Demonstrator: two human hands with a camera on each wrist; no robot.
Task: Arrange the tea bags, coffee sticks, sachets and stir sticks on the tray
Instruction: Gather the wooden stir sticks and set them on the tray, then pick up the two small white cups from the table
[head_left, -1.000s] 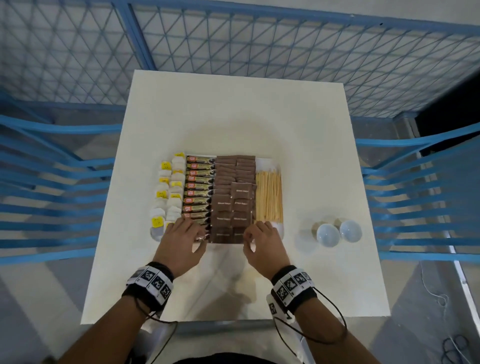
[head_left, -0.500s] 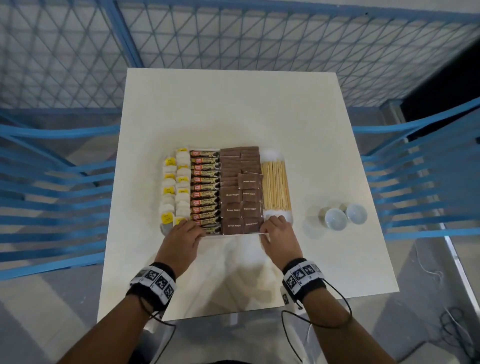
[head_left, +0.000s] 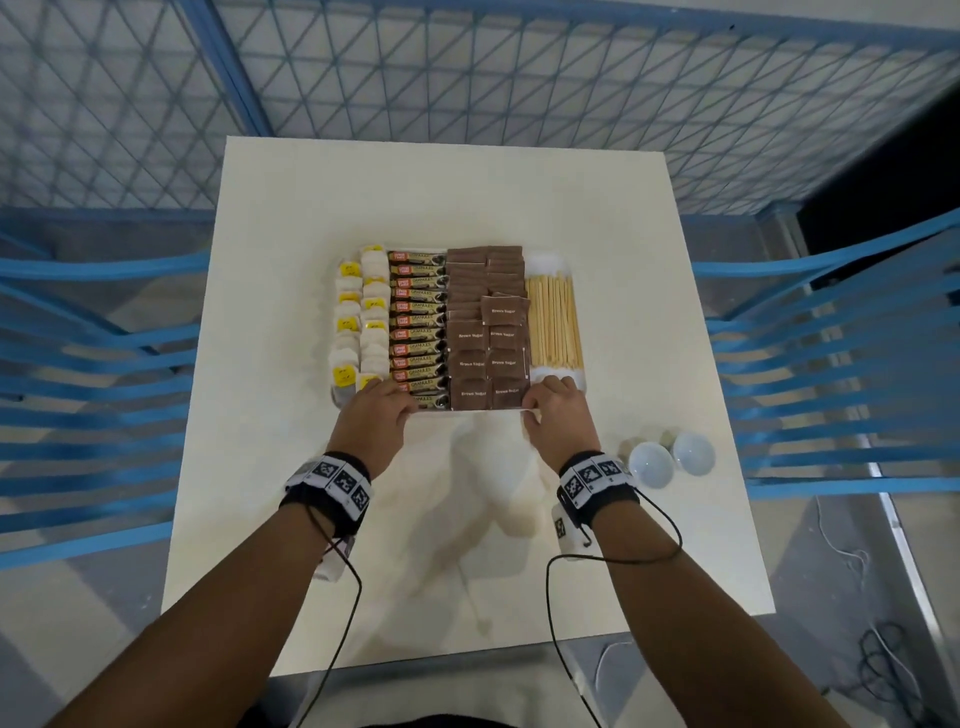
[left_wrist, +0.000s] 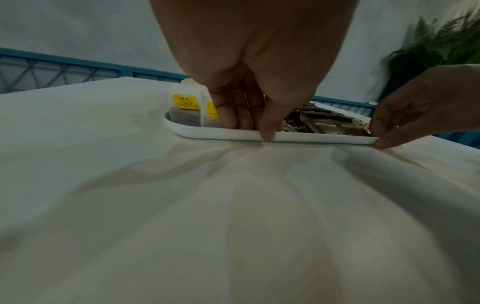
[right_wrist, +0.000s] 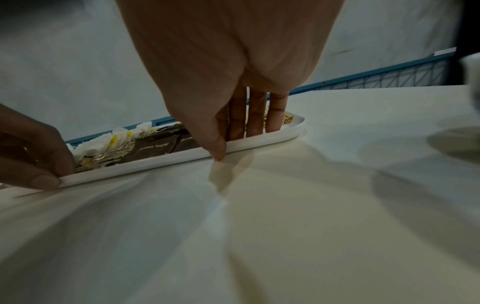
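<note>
A white tray (head_left: 545, 261) sits mid-table, filled in columns: tea bags (head_left: 361, 322) with yellow tags, coffee sticks (head_left: 418, 327), brown sugar sachets (head_left: 488, 332) and wooden stir sticks (head_left: 553, 322). My left hand (head_left: 382, 410) grips the tray's near rim at the left, with fingers inside by the tea bags (left_wrist: 184, 107) and the thumb on the outer edge (left_wrist: 267, 137). My right hand (head_left: 556, 410) grips the same rim (right_wrist: 155, 162) at the right, fingers inside below the stir sticks, thumb outside. The hands hide the nearest tea bag and coffee stick ends.
Two small white bowls (head_left: 652, 464) (head_left: 693, 452) stand on the white table (head_left: 467, 197) to the right of my right wrist. Blue mesh fencing (head_left: 467, 67) surrounds the table on the far side and both flanks.
Both hands have slid the tray away from me toward the table's middle. Its near rim now lies beyond the bowls instead of level with them.
</note>
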